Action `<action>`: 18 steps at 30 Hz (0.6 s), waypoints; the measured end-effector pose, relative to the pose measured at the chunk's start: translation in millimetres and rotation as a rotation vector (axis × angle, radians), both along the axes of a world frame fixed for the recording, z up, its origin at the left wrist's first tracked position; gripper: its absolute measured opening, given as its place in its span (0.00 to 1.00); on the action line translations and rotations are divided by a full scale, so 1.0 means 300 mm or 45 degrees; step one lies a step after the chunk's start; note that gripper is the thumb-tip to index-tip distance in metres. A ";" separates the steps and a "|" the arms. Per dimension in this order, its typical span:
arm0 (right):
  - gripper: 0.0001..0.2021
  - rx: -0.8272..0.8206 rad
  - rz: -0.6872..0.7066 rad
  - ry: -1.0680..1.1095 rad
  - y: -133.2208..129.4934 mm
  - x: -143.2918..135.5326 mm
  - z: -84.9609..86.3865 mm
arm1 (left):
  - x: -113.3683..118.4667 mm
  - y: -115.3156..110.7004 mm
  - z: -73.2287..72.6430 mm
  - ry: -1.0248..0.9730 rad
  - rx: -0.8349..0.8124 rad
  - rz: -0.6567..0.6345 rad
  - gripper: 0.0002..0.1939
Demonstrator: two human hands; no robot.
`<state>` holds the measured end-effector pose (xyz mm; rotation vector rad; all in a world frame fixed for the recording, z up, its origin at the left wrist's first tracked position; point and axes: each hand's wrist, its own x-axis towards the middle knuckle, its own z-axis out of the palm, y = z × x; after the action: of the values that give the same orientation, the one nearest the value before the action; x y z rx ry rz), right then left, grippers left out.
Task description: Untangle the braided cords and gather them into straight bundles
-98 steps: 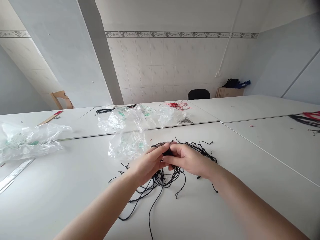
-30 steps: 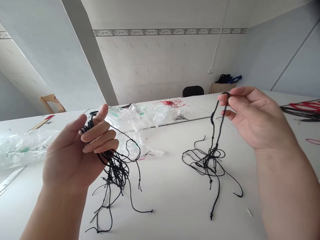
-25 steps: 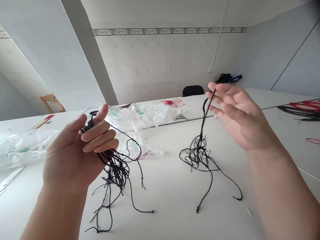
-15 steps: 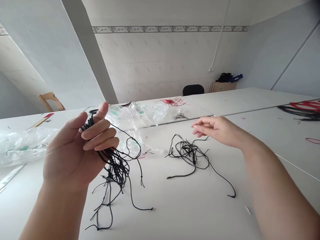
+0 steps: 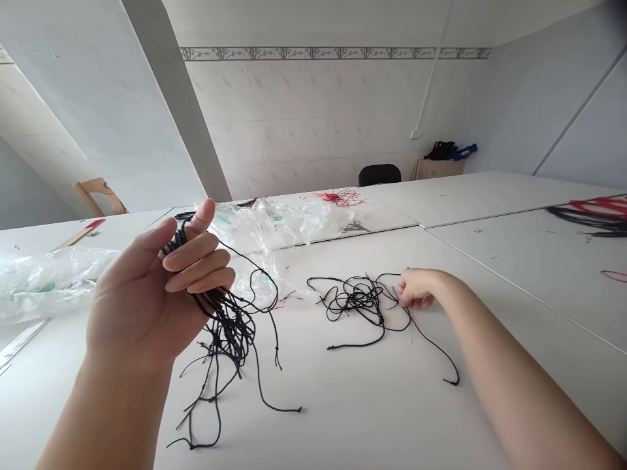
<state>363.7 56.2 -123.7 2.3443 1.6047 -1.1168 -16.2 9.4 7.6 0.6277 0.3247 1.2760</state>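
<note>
My left hand [image 5: 161, 281] is raised at the left, its fingers wrapped round a bundle of black braided cords [image 5: 230, 333]. The knotted ends dangle below the hand toward the white table [image 5: 362, 411]. On the tabletop to the right lies a loose tangle of black cords [image 5: 360, 297]. At the tangle's right edge, my right hand [image 5: 416, 287] reaches down with fingertips pinched together by a cord. Its fingers partly hide that spot, but they look closed on the cord.
Crumpled clear plastic bags [image 5: 274, 225] lie behind and left of the cords. Farther back are scissors [image 5: 356, 226] and a heap of red cords [image 5: 337, 197]. Black and red cords [image 5: 595, 214] rest at the far right. A black chair [image 5: 379, 174] stands behind the table.
My right hand has come down and slightly right, from above the tangle to its right edge. One cord end now lies stretched out at the tangle's left. My left hand stays put.
</note>
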 end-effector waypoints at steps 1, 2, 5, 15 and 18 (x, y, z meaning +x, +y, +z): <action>0.04 0.024 0.009 0.009 -0.003 0.007 0.011 | -0.001 0.000 0.000 0.001 -0.001 0.002 0.34; 0.04 0.059 0.018 0.018 -0.011 0.019 0.029 | -0.001 0.000 0.000 0.002 0.001 0.004 0.34; 0.06 0.282 0.041 0.051 -0.062 0.060 0.119 | -0.003 0.000 0.000 0.014 0.034 -0.005 0.31; 0.08 1.690 -0.109 0.492 -0.231 -0.075 0.322 | 0.014 0.017 -0.020 0.184 0.180 -0.037 0.15; 0.08 1.821 -0.176 0.520 -0.212 -0.094 0.315 | 0.021 0.020 -0.023 0.193 0.172 -0.036 0.14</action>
<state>335.5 -7.5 -29.3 3.0254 3.1657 -0.3895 -9.8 15.5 0.8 0.8441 0.3555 1.2332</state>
